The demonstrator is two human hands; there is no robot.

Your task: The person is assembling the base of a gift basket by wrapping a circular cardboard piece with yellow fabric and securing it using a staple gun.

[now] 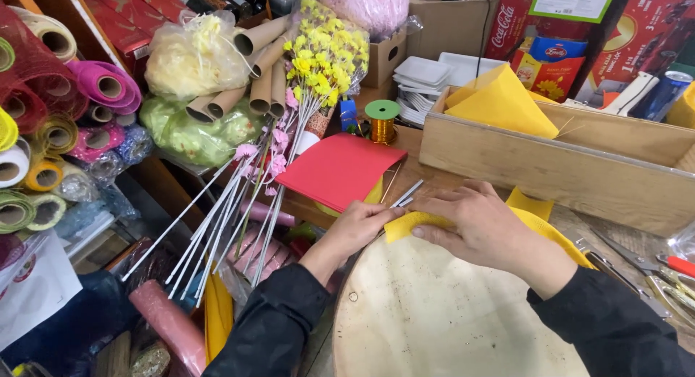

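A yellow sheet (539, 225) lies folded on a round wooden board (434, 312) in front of me. My right hand (478, 225) lies flat on the yellow sheet, pressing its folded edge. My left hand (358, 228) pinches the sheet's left corner at the board's rim, fingers closed on it. Thin white wire stems (405, 194) lie just beyond my fingers. A red sheet stack (337, 170) rests behind my left hand.
A wooden crate (565, 167) holding yellow sheets (499, 102) stands at the back right. A gold ribbon spool (381, 120), yellow artificial flowers (322, 58), cardboard tubes (260, 73) and mesh rolls (43, 123) crowd the left. Scissors and pliers (651, 272) lie at the right.
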